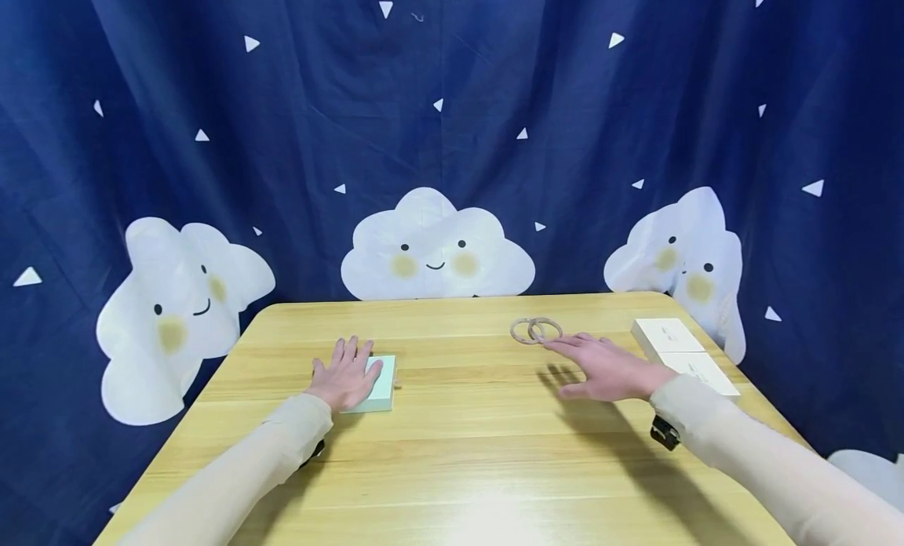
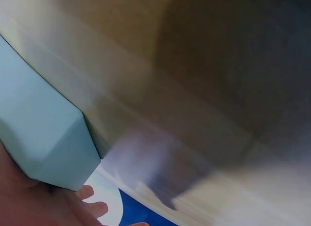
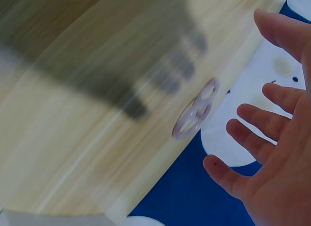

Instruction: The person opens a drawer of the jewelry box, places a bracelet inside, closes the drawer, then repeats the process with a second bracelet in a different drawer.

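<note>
On the left of the table, my left hand [image 1: 344, 377] lies over a pale mint-green box [image 1: 382, 385] with its fingers spread, covering the box's left part. The left wrist view shows the same box [image 2: 43, 119] beside that hand's palm. Two ring-shaped bangles [image 1: 526, 331], pinkish and glossy, lie overlapping toward the back of the table. My right hand [image 1: 606, 367] hovers just in front of them, fingers extended and holding nothing. In the right wrist view the bangles [image 3: 196, 112] lie apart from the fingertips [image 3: 218, 170].
Two white boxes [image 1: 671, 336] sit at the table's right edge, one behind the other, partly behind the right forearm. The wooden table [image 1: 466, 436] ends at a dark blue curtain [image 1: 438, 154] printed with clouds and triangles.
</note>
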Tool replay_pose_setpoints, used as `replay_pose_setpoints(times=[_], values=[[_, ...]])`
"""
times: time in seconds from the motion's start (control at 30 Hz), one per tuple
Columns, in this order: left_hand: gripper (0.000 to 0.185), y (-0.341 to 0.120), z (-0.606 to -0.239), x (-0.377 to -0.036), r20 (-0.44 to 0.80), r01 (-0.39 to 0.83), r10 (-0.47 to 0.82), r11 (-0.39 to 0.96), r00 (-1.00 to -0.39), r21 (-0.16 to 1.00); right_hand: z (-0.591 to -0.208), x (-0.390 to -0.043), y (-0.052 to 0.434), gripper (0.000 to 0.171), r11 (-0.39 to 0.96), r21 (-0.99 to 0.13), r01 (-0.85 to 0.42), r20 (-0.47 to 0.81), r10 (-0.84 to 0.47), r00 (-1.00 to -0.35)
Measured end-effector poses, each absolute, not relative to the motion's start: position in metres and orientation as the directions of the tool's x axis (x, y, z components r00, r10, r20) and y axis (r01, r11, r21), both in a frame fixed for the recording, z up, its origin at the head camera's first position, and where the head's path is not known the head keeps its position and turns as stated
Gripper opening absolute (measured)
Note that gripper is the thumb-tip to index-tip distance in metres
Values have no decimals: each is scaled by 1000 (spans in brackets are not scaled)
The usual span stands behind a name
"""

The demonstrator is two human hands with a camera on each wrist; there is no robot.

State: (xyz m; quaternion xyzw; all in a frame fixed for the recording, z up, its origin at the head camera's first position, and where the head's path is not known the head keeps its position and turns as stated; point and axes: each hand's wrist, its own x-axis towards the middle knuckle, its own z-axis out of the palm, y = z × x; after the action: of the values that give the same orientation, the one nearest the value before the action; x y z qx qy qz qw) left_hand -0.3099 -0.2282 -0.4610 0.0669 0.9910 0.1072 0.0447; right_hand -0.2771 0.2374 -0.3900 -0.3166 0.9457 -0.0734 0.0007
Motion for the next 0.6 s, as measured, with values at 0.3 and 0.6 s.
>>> replay_pose_setpoints(times=[0.3,0.6], values=[[72,-229,-462,-310,-88,126,147,969,-985,214,-385,-273,267,78,821,-107,-561,58,-558,-828],[72,-227,-459,-308,-77,132,151,968,-986,214,-378,-269,296,77,853,-133,-504,44,-503,-863]])
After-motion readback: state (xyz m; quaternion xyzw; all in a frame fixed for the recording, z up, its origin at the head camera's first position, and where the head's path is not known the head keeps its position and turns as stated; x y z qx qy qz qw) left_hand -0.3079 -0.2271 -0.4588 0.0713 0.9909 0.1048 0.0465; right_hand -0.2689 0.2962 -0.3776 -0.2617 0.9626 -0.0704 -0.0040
